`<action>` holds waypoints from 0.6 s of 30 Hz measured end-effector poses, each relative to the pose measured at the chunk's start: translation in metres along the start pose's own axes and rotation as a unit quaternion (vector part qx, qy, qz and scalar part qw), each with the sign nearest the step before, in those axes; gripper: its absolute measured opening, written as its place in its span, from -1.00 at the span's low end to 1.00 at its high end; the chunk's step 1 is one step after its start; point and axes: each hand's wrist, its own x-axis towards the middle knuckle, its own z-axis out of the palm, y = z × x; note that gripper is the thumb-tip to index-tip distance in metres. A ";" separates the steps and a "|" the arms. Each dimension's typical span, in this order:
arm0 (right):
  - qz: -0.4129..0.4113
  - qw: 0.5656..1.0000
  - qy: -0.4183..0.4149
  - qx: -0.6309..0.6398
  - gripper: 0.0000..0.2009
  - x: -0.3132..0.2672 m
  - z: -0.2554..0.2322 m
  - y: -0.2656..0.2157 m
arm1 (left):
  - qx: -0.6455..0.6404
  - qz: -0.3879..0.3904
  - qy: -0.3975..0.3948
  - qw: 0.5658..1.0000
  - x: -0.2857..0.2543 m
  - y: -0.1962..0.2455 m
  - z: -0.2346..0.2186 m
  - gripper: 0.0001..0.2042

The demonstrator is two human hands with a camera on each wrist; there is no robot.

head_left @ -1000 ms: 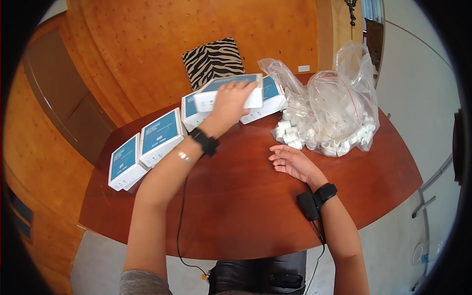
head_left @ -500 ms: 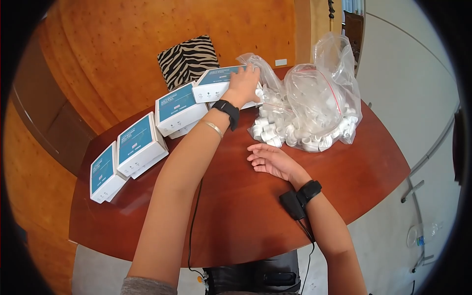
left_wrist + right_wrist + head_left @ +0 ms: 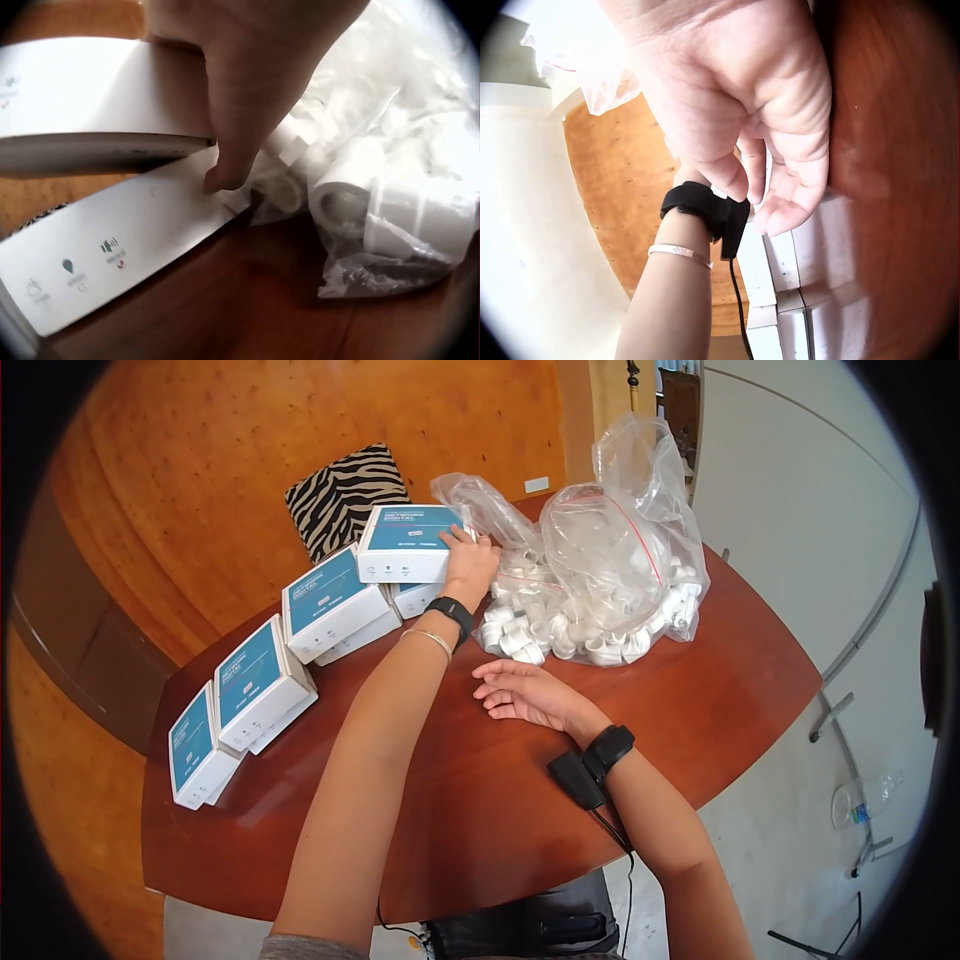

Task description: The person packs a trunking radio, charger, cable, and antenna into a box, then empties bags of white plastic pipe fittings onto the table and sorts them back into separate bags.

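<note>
Box (image 3: 408,542) seems gripped at one end by the left hand (image 3: 472,567); right hand (image 3: 535,695) lies loosely open.

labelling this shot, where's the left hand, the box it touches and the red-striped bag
left hand (image 3: 472,570), head view, back of the hand
box (image 3: 398,530), head view, blue top
red-striped bag (image 3: 600,560), head view, clear plastic front

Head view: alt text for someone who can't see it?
The left hand grips a blue-topped white box atop another. More such boxes line a wooden table; the right hand lies loosely curled near a clear bag of white fittings.
</note>
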 end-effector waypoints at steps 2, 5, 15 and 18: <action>0.001 1.000 0.002 0.003 -0.80 -0.001 0.000 -0.001 | -0.011 -0.004 -0.023 1.000 -0.001 -0.001 -0.004 -0.62; 0.004 1.000 -0.003 0.007 -0.80 0.000 0.001 -0.001 | -0.005 -0.015 -0.065 0.998 0.002 -0.006 -0.013 -0.64; 0.000 1.000 -0.013 0.013 -0.80 0.001 0.000 -0.001 | -0.428 -0.124 0.144 0.884 0.000 -0.009 -0.033 -0.68; 0.008 1.000 0.002 0.004 -0.79 -0.001 0.003 -0.003 | -0.537 -0.059 0.183 0.822 0.004 -0.033 -0.018 -0.53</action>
